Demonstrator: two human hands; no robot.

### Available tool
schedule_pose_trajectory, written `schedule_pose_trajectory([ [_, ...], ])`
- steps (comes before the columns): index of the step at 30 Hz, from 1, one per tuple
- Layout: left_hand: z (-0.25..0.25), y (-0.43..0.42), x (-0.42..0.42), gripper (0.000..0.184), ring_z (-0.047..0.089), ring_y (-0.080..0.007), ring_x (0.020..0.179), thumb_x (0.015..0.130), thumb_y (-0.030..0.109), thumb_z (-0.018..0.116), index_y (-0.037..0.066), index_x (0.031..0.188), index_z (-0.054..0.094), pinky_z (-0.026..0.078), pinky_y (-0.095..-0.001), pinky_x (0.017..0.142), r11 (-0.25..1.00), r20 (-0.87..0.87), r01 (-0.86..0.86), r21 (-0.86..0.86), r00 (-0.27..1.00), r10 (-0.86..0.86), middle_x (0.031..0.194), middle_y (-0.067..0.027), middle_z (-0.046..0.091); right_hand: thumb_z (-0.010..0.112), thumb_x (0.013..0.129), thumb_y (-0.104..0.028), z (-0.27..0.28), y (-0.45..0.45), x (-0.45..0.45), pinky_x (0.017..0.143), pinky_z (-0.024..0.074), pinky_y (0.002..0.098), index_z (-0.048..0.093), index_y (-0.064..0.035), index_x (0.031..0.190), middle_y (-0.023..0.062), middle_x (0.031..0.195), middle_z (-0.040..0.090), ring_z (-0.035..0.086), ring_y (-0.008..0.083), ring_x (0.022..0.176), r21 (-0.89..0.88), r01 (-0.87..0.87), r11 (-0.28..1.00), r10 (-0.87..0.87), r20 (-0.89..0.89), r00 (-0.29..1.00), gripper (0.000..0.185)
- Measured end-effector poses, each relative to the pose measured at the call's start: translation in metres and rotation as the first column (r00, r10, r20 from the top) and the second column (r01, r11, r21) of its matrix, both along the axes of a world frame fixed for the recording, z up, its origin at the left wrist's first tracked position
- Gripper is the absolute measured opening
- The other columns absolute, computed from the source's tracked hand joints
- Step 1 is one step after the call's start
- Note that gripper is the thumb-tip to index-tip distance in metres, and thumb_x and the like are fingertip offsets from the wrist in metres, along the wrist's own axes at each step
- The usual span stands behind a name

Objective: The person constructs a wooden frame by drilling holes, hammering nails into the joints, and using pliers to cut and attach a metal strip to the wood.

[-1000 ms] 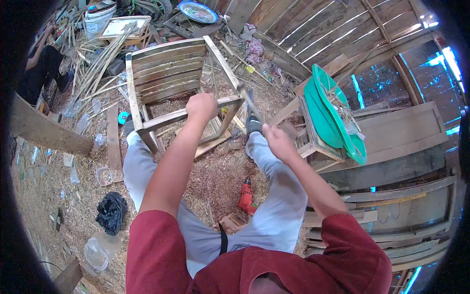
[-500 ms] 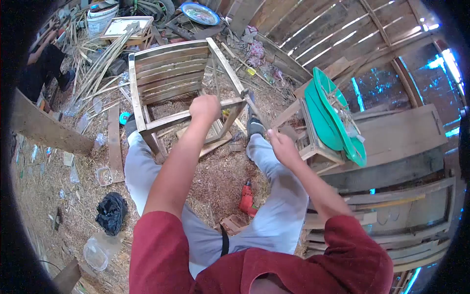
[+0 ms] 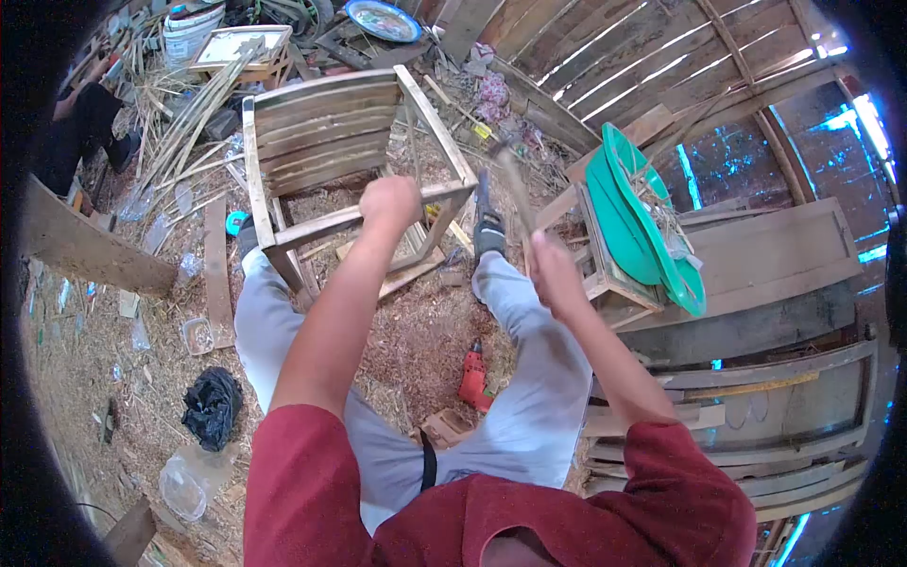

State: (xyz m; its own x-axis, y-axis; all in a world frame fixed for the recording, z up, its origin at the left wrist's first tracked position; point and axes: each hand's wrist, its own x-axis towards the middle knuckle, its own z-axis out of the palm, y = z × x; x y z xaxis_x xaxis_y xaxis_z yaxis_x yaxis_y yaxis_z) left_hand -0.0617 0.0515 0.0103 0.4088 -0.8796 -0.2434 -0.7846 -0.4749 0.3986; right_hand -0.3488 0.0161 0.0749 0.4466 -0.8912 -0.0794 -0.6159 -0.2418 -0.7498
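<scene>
A wooden chair frame (image 3: 321,229) with a slatted back lies tipped over between my feet. My left hand (image 3: 390,202) is closed round its near rail. Over to the right, my right hand (image 3: 556,272) is wrapped round the handle of a hammer (image 3: 517,192). The hammer stands raised beside the frame's right corner, its head blurred and apart from the wood. On the floor between my legs lies a red drill (image 3: 474,378).
A green plastic basin (image 3: 628,222) rests on a small wooden stand (image 3: 605,283) at my right. Boards and a panel (image 3: 775,255) lean behind it. A black plastic bag (image 3: 213,406) is on the shavings at left. Another person's dark-clothed leg (image 3: 93,132) shows at far left.
My right hand has lifted the hammer, swinging its head up and away from the frame's corner. My left hand still grips the rail.
</scene>
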Motion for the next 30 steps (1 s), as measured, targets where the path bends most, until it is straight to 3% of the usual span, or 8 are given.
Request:
schedule_pose_trajectory([
  [6, 0.012, 0.005, -0.001, 0.029, 0.073, -0.036, 0.107, 0.087, 0.016, 0.063, 0.005, 0.109, 0.077, 0.059, -0.0446, 0.091, 1.0, -0.025, -0.014, 0.012, 1.0, 0.014, 0.115, -0.0191, 0.074, 0.039, 0.111, -0.046, 0.084, 0.03, 0.034, 0.047, 0.0304, 0.0312, 0.044, -0.0077, 0.069, -0.0035, 0.058, 0.042, 0.041, 0.0078, 0.049, -0.12, 0.044, 0.992, 0.013, 0.437, 0.899, 0.057],
  [8, 0.008, 0.004, 0.0, 0.028, 0.073, -0.0361, 0.107, 0.087, 0.016, 0.063, 0.005, 0.109, 0.077, 0.059, -0.0448, 0.091, 1.0, -0.024, -0.002, 0.013, 1.0, 0.002, 0.116, -0.0192, 0.074, 0.042, 0.11, -0.045, 0.0, -0.003, 0.007, 0.053, 0.0347, 0.029, 0.051, -0.0079, 0.072, -0.002, 0.063, 0.048, 0.044, 0.0085, 0.057, -0.49, -0.096, 0.866, 0.182, 0.131, 0.974, 0.054],
  [10, 0.003, 0.001, -0.003, 0.028, 0.073, -0.0361, 0.107, 0.087, 0.016, 0.064, 0.005, 0.109, 0.077, 0.059, -0.045, 0.091, 1.0, -0.017, -0.019, 0.009, 1.0, 0.019, 0.115, -0.0191, 0.074, 0.042, 0.11, -0.045, -0.018, -0.002, -0.002, 0.055, 0.0363, 0.0294, 0.053, -0.0062, 0.072, -0.0002, 0.064, 0.05, 0.045, 0.0105, 0.059, -0.429, -0.186, 0.884, 0.162, -0.093, 0.982, 0.055],
  [12, 0.009, 0.003, -0.001, 0.028, 0.073, -0.0364, 0.106, 0.086, 0.016, 0.064, 0.004, 0.107, 0.078, 0.06, -0.0453, 0.09, 1.0, 0.018, 0.003, 0.009, 1.0, -0.003, 0.114, -0.0191, 0.075, 0.04, 0.11, -0.046, -0.016, 0.003, -0.007, 0.054, 0.0352, 0.0323, 0.051, -0.0026, 0.07, 0.002, 0.061, 0.048, 0.045, 0.0138, 0.056, 0.03, -0.096, 0.995, 0.1, -0.211, 0.972, 0.06],
  [19, 0.004, 0.001, 0.001, 0.028, 0.072, -0.0342, 0.109, 0.09, 0.016, 0.061, 0.007, 0.111, 0.078, 0.06, -0.0447, 0.09, 1.0, -0.01, -0.007, 0.029, 1.0, 0.007, 0.118, -0.0177, 0.074, 0.045, 0.11, -0.042, 0.089, 0.037, 0.044, 0.059, 0.04, 0.0314, 0.056, -0.0059, 0.077, -0.0002, 0.065, 0.048, 0.047, 0.0117, 0.061, -0.016, 0.005, 1.0, 0.003, 0.469, 0.883, 0.05],
  [21, -0.003, 0.0, 0.001, 0.027, 0.073, -0.0356, 0.105, 0.085, 0.016, 0.064, 0.006, 0.106, 0.078, 0.06, -0.0454, 0.09, 0.999, -0.017, -0.028, -0.021, 0.999, 0.028, 0.112, -0.0187, 0.075, 0.048, 0.108, -0.044, 0.005, 0.007, 0.012, 0.065, 0.0465, 0.0324, 0.062, -0.0031, 0.085, 0.0056, 0.068, 0.054, 0.055, 0.0138, 0.067, -0.268, -0.01, 0.963, 0.036, 0.092, 0.995, 0.05],
  [23, 0.001, 0.003, -0.005, 0.027, 0.073, -0.0355, 0.105, 0.086, 0.016, 0.064, 0.006, 0.106, 0.078, 0.06, -0.0454, 0.09, 1.0, -0.012, -0.02, -0.009, 1.0, 0.02, 0.112, -0.0184, 0.075, 0.049, 0.108, -0.045, -0.035, -0.01, -0.008, 0.067, 0.0483, 0.0322, 0.065, -0.0029, 0.087, 0.0075, 0.069, 0.056, 0.058, 0.014, 0.07, -0.029, -0.122, 0.992, 0.108, -0.306, 0.946, 0.049],
  [30, 0.003, 0.004, -0.002, 0.028, 0.073, -0.036, 0.107, 0.087, 0.015, 0.063, 0.006, 0.109, 0.077, 0.06, -0.0458, 0.09, 1.0, -0.015, -0.012, -0.002, 1.0, 0.012, 0.116, -0.0183, 0.074, 0.046, 0.11, -0.041, 0.078, 0.025, 0.028, 0.072, 0.0489, 0.0397, 0.063, 0.0026, 0.091, 0.0126, 0.07, 0.056, 0.06, 0.0208, 0.073, -0.009, -0.004, 1.0, 0.005, 0.172, 0.985, 0.05],
])
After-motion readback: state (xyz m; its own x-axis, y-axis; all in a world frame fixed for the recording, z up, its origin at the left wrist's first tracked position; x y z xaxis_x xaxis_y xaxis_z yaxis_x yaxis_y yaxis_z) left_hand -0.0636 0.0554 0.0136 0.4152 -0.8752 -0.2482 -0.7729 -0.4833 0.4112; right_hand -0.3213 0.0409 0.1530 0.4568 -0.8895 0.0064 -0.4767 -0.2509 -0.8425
